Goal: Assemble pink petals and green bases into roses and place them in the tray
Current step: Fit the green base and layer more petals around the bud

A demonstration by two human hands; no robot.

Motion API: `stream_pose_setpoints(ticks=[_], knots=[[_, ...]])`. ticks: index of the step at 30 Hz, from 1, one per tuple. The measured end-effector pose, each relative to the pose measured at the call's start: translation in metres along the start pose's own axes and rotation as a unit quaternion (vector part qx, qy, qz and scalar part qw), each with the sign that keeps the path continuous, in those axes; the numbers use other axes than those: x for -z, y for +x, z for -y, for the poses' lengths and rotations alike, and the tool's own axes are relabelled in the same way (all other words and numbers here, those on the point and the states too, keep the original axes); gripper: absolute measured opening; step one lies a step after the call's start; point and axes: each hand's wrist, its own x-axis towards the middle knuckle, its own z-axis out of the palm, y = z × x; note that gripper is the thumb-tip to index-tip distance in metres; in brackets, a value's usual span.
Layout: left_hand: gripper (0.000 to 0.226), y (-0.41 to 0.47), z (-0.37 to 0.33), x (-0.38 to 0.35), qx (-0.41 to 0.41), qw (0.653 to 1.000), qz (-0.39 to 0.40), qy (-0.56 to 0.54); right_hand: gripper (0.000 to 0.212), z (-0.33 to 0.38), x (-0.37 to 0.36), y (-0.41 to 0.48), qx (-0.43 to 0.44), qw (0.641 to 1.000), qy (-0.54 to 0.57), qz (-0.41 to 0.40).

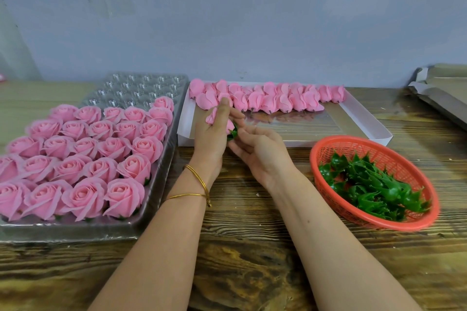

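My left hand (214, 131) grips a pink petal bud (211, 116) over the near left corner of the white box. My right hand (255, 144) pinches a green base (233, 133) against the bottom of that bud. On the left, a clear plastic tray (156, 184) holds several finished pink roses (96, 159); its far cells are bare. The white box (364, 118) carries a row of loose pink petal buds (278, 98) along its far side. At the right, a red basket (326, 184) holds several green bases (371, 184).
Everything sits on a wooden table (252, 247) against a grey wall. Flattened cardboard (444, 93) lies at the far right. Two gold bangles circle my left wrist.
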Motion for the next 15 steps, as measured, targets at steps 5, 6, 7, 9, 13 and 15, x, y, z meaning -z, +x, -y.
stream_pose_setpoints(ticks=[5, 6, 7, 9, 13, 15], knots=[[0.042, 0.0002, 0.0013, 0.0005, 0.006, 1.0, 0.014, -0.007, 0.023, 0.0, -0.0014, -0.0012, -0.009, 0.999, 0.037, 0.003], [0.041, 0.0004, 0.0016, 0.0009, 0.007, 1.0, 0.018, -0.007, 0.022, 0.0, -0.0018, -0.0012, -0.01, 0.999, 0.04, 0.004], [0.041, 0.0006, 0.0019, 0.0014, 0.007, 1.0, 0.021, -0.008, 0.022, 0.0, -0.0019, -0.0012, -0.01, 0.999, 0.043, 0.005], [0.041, 0.0017, 0.0016, 0.0026, 0.005, 1.0, 0.024, -0.013, 0.02, -0.0002, -0.0013, -0.0008, -0.01, 0.999, 0.047, 0.009], [0.043, 0.0015, 0.0002, 0.0033, 0.006, 0.999, 0.033, -0.019, 0.02, -0.0009, 0.0012, -0.0001, -0.019, 0.999, 0.039, 0.011], [0.043, 0.001, -0.0003, 0.0036, 0.009, 0.999, 0.04, -0.019, 0.022, -0.0015, 0.002, 0.0001, -0.024, 0.999, 0.035, 0.01]])
